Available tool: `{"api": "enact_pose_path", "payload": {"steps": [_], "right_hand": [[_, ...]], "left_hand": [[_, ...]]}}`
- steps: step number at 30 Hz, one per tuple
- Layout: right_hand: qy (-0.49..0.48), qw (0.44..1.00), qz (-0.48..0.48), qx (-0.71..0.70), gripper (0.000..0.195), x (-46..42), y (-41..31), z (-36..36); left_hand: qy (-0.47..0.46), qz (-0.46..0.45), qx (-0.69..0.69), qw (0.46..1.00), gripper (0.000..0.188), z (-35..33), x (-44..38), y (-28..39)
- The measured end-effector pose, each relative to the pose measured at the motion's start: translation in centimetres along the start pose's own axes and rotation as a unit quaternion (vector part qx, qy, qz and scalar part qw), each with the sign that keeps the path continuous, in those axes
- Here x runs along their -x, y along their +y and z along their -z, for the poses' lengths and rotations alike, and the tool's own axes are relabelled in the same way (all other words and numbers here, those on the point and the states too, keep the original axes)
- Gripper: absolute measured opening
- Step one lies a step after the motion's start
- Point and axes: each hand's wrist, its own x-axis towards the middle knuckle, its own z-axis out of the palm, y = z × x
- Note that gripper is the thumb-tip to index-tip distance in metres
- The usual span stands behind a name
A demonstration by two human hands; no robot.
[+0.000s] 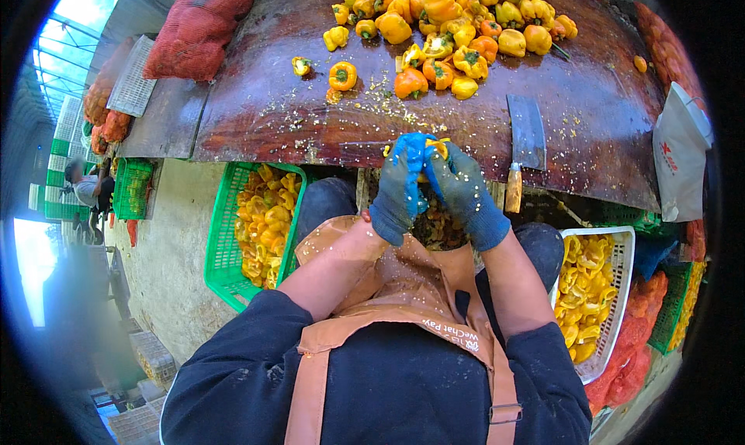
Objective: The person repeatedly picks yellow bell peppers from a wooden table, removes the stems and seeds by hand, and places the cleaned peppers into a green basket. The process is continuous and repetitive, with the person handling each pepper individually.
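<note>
Both hands wear blue-coated work gloves dotted with pale seeds and meet in front of the apron, by the table's near edge. My left hand (401, 189) and my right hand (465, 192) are closed around a yellow bell pepper piece (437, 148), mostly hidden by the fingers. Below them a container of dark scraps (439, 227) shows between the knees. Beyond the hands, whole and cut yellow and orange bell peppers (440, 7) lie heaped on the wet wooden table (256, 107). A cleaver (527, 132) rests at the right, its wooden handle jutting past the edge.
A green plastic crate (218, 241) of pepper pieces stands at the left, a white crate (620, 293) of more at the right. A red mesh sack (201, 26) lies on the table's left; a white bag (678, 154) hangs at its right. A person (88, 186) sits far left.
</note>
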Motion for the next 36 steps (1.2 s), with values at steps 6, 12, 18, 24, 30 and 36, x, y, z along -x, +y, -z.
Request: {"api": "enact_pose_path", "payload": {"steps": [6, 12, 18, 24, 30, 36], "right_hand": [[0.004, 0.995, 0.094, 0.042, 0.027, 0.7, -1.2, -0.3], [0.002, 0.996, 0.078, 0.049, 0.027, 0.8, -1.5, 0.2], [0.120, 0.978, 0.046, 0.166, 0.022, 0.4, -3.5, 1.7], [0.045, 0.998, -0.013, -0.040, 0.029, 0.4, -0.5, 0.0], [-0.002, 0.975, -0.076, -0.209, 0.030, -0.1, -0.8, 1.5], [-0.041, 0.934, -0.104, -0.338, 0.037, -0.2, -0.3, 1.7]], "left_hand": [[-0.043, 0.260, 0.370, 0.891, 0.040, 0.5, 0.1, 1.7], [-0.054, 0.315, 0.339, 0.885, 0.041, 0.3, -0.9, 2.9], [0.051, 0.123, 0.010, 0.991, 0.039, 1.0, -1.2, 3.4], [0.033, -0.067, -0.100, 0.992, 0.037, -0.1, -0.5, 1.5], [-0.109, -0.027, -0.017, 0.994, 0.050, 0.1, -0.7, 3.2], [-0.123, 0.241, 0.280, 0.921, 0.050, 0.3, 0.5, 3.2]]}}
